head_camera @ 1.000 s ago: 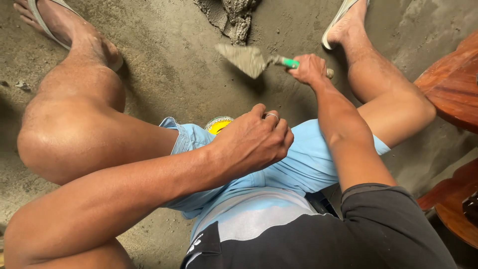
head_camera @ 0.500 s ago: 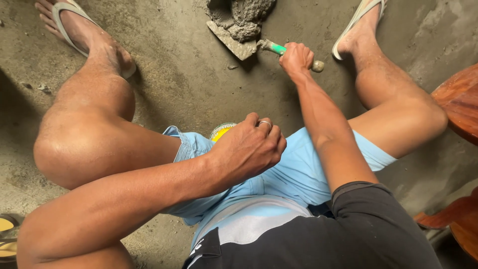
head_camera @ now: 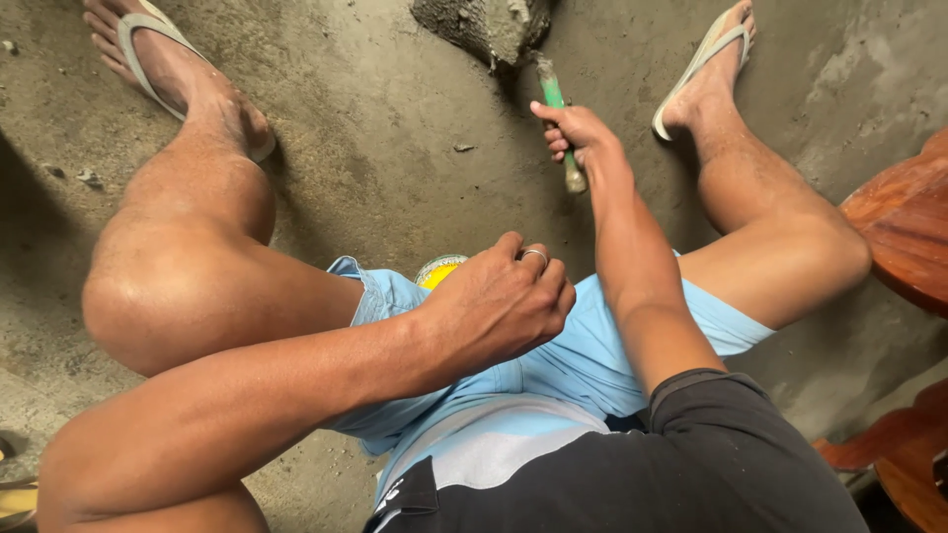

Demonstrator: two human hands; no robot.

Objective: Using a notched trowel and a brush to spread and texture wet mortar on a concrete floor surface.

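we sit low over the bare grey concrete floor (head_camera: 375, 128), knees apart, feet in pale rubber sandals (head_camera: 706, 59). our right hand (head_camera: 578, 133) is clenched round the green handle of a mortar-caked trowel (head_camera: 555, 109), arm stretched forward; the blade end is buried in the grey lump of wet mortar (head_camera: 489, 25) at the top edge, so we cannot see the blade itself. the lump looks unspread, only one heap; we judge the work early, most of the mortar not yet laid out. our left hand (head_camera: 499, 301), with a ring on one finger, rests loosely curled on the pale blue shorts (head_camera: 583, 360), grasping nothing, well apart from the trowel. a yellow round object (head_camera: 439, 271) shows just beside it, partly hidden.
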